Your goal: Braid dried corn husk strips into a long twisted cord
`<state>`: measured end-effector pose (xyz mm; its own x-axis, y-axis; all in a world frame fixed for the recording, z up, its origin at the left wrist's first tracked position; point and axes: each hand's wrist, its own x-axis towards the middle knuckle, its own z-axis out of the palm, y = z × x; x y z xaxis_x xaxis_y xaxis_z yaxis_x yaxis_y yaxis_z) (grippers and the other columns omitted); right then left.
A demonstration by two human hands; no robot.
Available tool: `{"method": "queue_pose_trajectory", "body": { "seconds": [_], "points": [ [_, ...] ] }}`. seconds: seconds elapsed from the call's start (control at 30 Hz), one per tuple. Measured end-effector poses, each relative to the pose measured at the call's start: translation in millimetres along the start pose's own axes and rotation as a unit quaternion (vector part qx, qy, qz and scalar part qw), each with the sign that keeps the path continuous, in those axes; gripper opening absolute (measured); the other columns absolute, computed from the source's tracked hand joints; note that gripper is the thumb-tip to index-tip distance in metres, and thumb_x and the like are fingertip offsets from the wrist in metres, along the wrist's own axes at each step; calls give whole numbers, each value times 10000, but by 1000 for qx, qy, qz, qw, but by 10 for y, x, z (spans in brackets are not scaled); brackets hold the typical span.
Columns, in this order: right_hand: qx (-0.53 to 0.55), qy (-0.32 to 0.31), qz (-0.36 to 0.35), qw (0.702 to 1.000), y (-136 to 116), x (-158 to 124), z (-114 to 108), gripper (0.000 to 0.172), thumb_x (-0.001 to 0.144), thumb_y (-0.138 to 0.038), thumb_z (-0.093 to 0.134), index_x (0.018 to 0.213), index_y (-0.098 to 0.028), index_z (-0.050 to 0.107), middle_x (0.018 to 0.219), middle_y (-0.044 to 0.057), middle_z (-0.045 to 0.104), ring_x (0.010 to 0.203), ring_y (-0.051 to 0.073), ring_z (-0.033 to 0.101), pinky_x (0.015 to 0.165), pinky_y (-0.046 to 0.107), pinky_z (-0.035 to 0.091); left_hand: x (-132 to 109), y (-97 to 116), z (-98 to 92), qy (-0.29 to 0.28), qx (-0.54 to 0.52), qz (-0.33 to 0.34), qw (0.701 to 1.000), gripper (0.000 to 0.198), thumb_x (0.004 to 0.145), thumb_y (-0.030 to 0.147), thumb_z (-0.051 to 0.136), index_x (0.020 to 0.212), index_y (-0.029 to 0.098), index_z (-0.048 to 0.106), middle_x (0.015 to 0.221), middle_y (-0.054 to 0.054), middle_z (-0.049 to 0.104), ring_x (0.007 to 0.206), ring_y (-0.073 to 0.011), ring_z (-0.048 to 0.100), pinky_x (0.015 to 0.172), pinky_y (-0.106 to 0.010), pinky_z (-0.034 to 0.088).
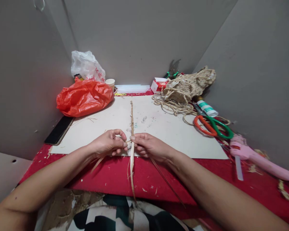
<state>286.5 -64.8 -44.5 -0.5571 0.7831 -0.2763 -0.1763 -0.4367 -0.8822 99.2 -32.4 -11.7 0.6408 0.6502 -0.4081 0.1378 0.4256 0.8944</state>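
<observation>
Straight ahead, a thin braided cord [132, 117] of tan plant fibre lies across the pale board [103, 123], pointing away from me. From its near end a flat cream fibre strip [132, 160] hangs over the table edge toward my lap. My right hand [149, 146] pinches the cord where braid and loose strips meet, and a reddish-brown strand trails beneath it. Just left of that spot, my left hand [113, 142] has thumb and fingertips closed on a thin strand; another strand hangs below this hand.
An orange plastic bag [85, 98] and a phone [59, 131] lie at left. To the right are a rope bundle [188, 85], scissors [218, 127], a white-and-green bottle [207, 108] and a pink glue gun [257, 157]. A paper cup [110, 84] stands behind, before grey walls.
</observation>
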Motion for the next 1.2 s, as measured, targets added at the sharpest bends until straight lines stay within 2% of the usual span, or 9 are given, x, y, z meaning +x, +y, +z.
{"method": "queue_pose_trajectory", "body": {
  "seconds": [0.1, 0.27, 0.5, 0.67, 0.77, 0.87, 0.97, 1.13, 1.2],
  "points": [
    [-9, 19, -14, 1000, 3, 1, 20, 381, 787, -482, 587, 651, -180, 399, 452, -116, 232, 387, 33, 125, 371, 193, 76, 1, -11, -10, -6, 20, 0, 1000, 224, 705, 219, 644, 883, 131, 540, 595, -4, 626, 331, -23, 375, 330, -144, 221],
    [-57, 63, -62, 994, 55, 41, 76, 388, 772, -479, 600, 626, -174, 412, 454, -100, 297, 394, 35, 183, 391, 205, 109, -13, 11, -12, -7, 48, -1, 999, 76, 730, 171, 559, 793, 128, 560, 511, 24, 570, 302, -24, 325, 317, -158, 184],
    [-69, 137, -89, 984, 93, 48, 219, 388, 744, -478, 615, 566, -152, 500, 421, -58, 410, 376, 44, 278, 400, 218, 167, -96, 103, 221, 70, 64, -11, 995, 72, 732, 88, 464, 700, 147, 489, 431, 50, 503, 264, -36, 329, 290, -155, 205],
    [-47, 200, -60, 977, 81, 22, 270, 383, 672, -451, 680, 508, -137, 536, 383, -35, 444, 325, 31, 259, 361, 216, 134, -149, 81, 393, 128, 107, 10, 986, 118, 759, 95, 464, 860, 155, 459, 459, 40, 543, 308, -80, 442, 332, -169, 325],
    [-27, 206, -55, 977, 85, 17, 278, 329, 668, -409, 687, 533, -144, 545, 365, -48, 418, 312, 31, 244, 340, 209, 130, -162, 64, 470, 139, 132, 8, 981, 256, 788, 119, 462, 1043, 132, 447, 476, 35, 547, 326, -92, 458, 354, -184, 339],
    [-1, 198, -55, 979, 86, 6, 284, 277, 680, -352, 680, 552, -155, 533, 358, -65, 371, 312, 30, 238, 327, 201, 123, -148, 23, 521, 142, 179, 20, 973, 453, 811, 159, 454, 1250, 122, 353, 473, 36, 538, 337, -100, 466, 370, -185, 325],
    [22, 186, -35, 982, 66, -23, 298, 210, 704, -279, 643, 575, -144, 546, 362, -76, 339, 319, 21, 214, 323, 186, 104, -122, -45, 543, 152, 281, 66, 945, 595, 793, 142, 454, 1355, 114, 261, 485, 37, 534, 396, -112, 500, 438, -203, 362],
    [48, 167, -38, 984, 44, -60, 324, 133, 680, -159, 573, 561, -128, 522, 370, -85, 328, 323, 6, 200, 324, 171, 87, -117, -185, 565, 198, 455, 173, 851, 643, 784, 137, 438, 1397, 107, 246, 720, -50, 623, 637, -159, 574, 646, -272, 427],
    [48, 167, -38, 984, 51, -58, 327, 120, 669, -159, 579, 571, -128, 517, 378, -81, 349, 322, 7, 213, 323, 172, 93, -150, -214, 580, 197, 469, 186, 840, 659, 789, 150, 439, 1410, 107, 224, 717, -45, 617, 637, -160, 569, 652, -274, 423]
  ]
}}
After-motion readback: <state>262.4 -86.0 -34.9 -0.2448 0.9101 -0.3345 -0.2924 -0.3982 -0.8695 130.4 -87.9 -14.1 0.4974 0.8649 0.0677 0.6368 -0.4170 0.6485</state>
